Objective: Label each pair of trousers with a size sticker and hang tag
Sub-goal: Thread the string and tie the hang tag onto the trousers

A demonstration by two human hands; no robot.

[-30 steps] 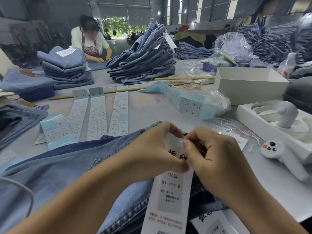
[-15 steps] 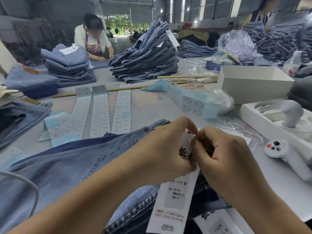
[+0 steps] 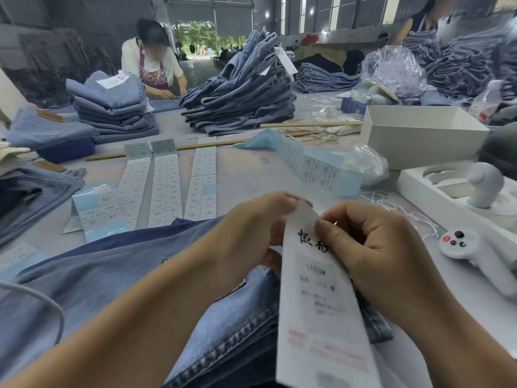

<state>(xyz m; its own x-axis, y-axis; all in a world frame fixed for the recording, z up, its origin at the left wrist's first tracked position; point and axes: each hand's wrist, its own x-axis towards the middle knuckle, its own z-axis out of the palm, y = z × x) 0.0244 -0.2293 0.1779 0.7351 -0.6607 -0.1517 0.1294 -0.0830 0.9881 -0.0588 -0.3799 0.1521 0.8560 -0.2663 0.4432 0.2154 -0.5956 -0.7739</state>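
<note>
A long white hang tag (image 3: pixel 316 298) with black characters and printed size text hangs in front of me over a pair of light blue jeans (image 3: pixel 117 278) lying on the table. My left hand (image 3: pixel 251 233) pinches the tag's top edge. My right hand (image 3: pixel 372 247) pinches the tag just below its top, thumb on the printed characters. Whether a string runs through the tag is hidden by my fingers. Strips of size stickers (image 3: pixel 165 186) lie flat beyond the jeans.
A folded blue sticker sheet (image 3: pixel 313 166) and a plastic bag (image 3: pixel 366 163) lie mid-table. White strings (image 3: pixel 391 203), a white controller (image 3: pixel 470 247) and open white boxes (image 3: pixel 419 130) sit right. Stacks of jeans (image 3: pixel 243 93) and wooden sticks (image 3: pixel 173 148) lie behind. A person (image 3: pixel 151 60) works opposite.
Both hands have lifted the hang tag higher and closer to me. More of the tag's top edge now shows between my fingers.
</note>
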